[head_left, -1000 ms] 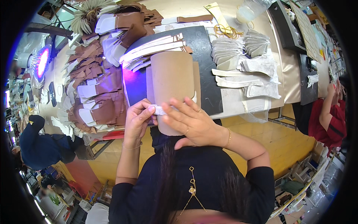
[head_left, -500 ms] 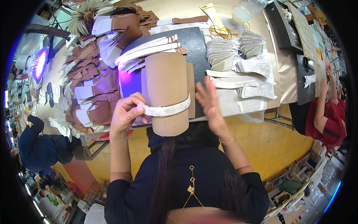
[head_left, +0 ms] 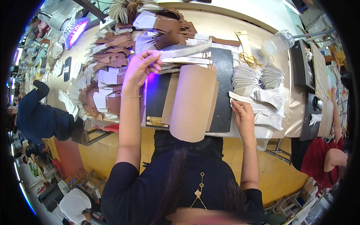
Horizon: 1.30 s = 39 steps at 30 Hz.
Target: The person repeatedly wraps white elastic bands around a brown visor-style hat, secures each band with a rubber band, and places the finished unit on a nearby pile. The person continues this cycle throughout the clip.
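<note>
Pinched at its left end by my left hand point(head_left: 143, 67), a pale curved strip point(head_left: 187, 49) reaches out over a stack of white-faced strips point(head_left: 185, 60) at the far side of the board. My right hand point(head_left: 244, 117) has its fingertips closed on the left end of another whitish strip point(head_left: 247, 100), which lies among pale pieces on the right. Between the hands stands a tan half-round form point(head_left: 193, 105), its curved top bare and its near end towards my body. Flat tan panels point(head_left: 170, 98) show beside it.
A black board point(head_left: 222, 112) lies under the form. Brown and white leather pieces point(head_left: 110, 75) are heaped on the left, below a glowing lamp point(head_left: 76, 32). Fanned pale pieces point(head_left: 245, 80), a yellow cord point(head_left: 250, 62) and a clear plastic container point(head_left: 277, 43) are on the right. A person in red point(head_left: 318, 161) is at far right.
My left hand has carried the strip off the form, up and away to the far stack. My right hand has moved right and down from beside the form onto the pale pieces.
</note>
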### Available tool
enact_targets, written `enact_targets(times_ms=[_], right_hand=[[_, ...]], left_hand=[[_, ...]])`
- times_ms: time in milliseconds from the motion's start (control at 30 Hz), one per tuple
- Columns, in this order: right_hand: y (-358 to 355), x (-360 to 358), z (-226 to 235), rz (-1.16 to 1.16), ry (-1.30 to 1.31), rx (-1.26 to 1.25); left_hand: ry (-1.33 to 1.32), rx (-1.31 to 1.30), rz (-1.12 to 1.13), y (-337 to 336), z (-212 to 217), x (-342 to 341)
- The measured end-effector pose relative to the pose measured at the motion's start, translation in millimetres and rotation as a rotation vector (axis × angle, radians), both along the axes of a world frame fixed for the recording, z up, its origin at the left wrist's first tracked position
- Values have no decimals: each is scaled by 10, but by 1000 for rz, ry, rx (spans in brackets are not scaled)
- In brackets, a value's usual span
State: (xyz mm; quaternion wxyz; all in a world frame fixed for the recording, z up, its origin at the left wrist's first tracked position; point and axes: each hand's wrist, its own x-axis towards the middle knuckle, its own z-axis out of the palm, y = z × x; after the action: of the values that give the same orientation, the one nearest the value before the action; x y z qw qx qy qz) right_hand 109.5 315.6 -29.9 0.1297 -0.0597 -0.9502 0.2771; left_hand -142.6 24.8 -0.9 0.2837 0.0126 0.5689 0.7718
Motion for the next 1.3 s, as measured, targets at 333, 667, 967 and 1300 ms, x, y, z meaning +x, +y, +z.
enact_targets(times_ms=[333,667,967,1300], right_hand=[[196,-152,149,177,-72,-6],[136,-235,320,173,-123,-164],[148,-112,342,190,-238,-322],[988,446,967,-78,275,-331]], left_hand=[[377,-515,138,-35,207,182],[1361,-496,-538,745,740,961],[1584,-1205,-1684,1600,385,1656],[1310,-1207,-1811,1758,146,1716]])
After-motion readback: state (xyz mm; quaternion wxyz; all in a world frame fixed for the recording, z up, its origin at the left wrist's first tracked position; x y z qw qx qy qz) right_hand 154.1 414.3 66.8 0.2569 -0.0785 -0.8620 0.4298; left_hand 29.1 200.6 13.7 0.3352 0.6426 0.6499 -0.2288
